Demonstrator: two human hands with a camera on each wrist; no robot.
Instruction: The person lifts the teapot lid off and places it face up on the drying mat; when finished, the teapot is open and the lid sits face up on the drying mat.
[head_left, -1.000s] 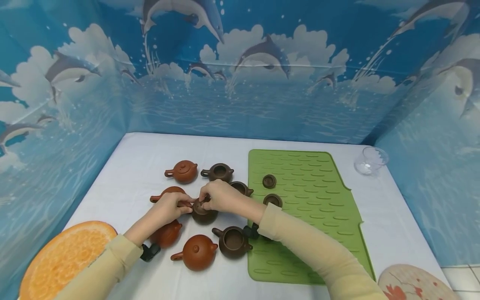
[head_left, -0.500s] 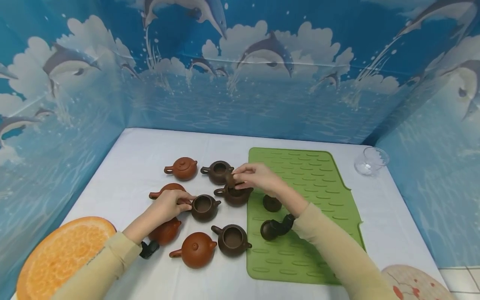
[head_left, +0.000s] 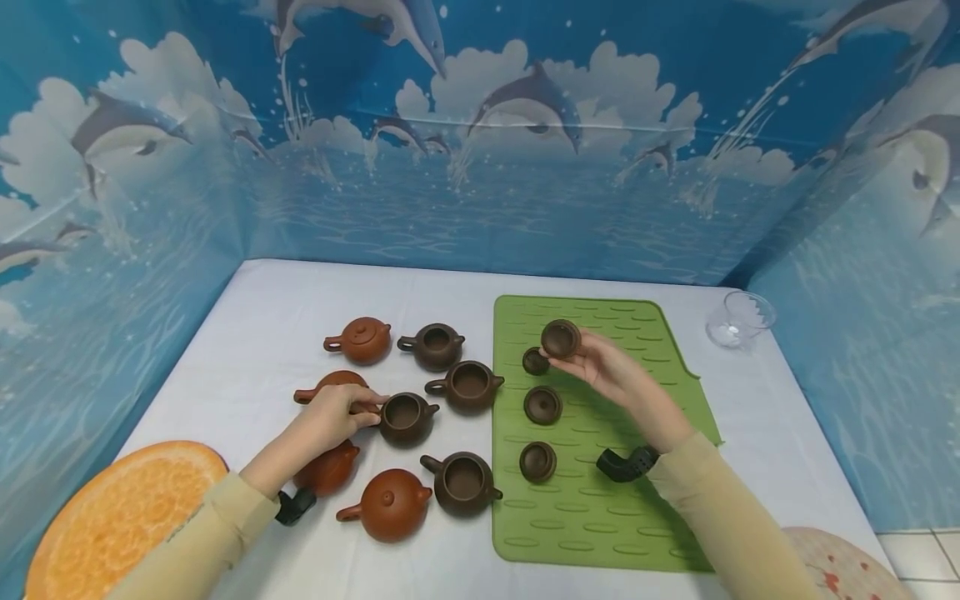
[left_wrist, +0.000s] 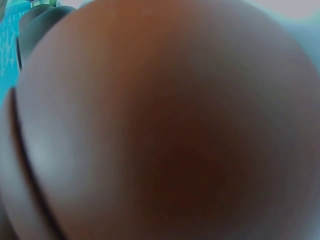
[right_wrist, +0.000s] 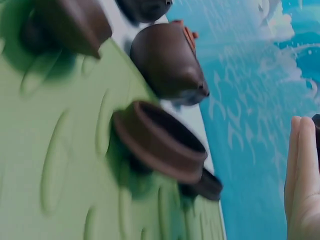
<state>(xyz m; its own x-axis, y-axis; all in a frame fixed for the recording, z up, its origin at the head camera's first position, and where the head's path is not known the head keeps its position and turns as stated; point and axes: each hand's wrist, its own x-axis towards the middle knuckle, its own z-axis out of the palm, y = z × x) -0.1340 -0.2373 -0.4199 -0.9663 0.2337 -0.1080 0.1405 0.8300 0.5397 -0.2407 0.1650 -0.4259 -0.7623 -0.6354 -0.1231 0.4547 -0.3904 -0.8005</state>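
By the right hand (head_left: pixel 609 372) a lid (head_left: pixel 561 339) is pinched, held over the mat (head_left: pixel 588 508); by the left hand (head_left: pixel 328 418) a dark pot (head_left: pixel 406 419) is held at its handle side; the lid, likely light but brittle, is best taken by the rim.

Arms (head_left: pixel 738 521) forward, left fingers (head_left: pixel 367 399) and right fingers (head_left: pixel 572 367) in pinch grips.

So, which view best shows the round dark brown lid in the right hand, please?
The head view: the round dark brown lid appears whole in the right hand. The right wrist view shows perhaps its edge; the left wrist, none.
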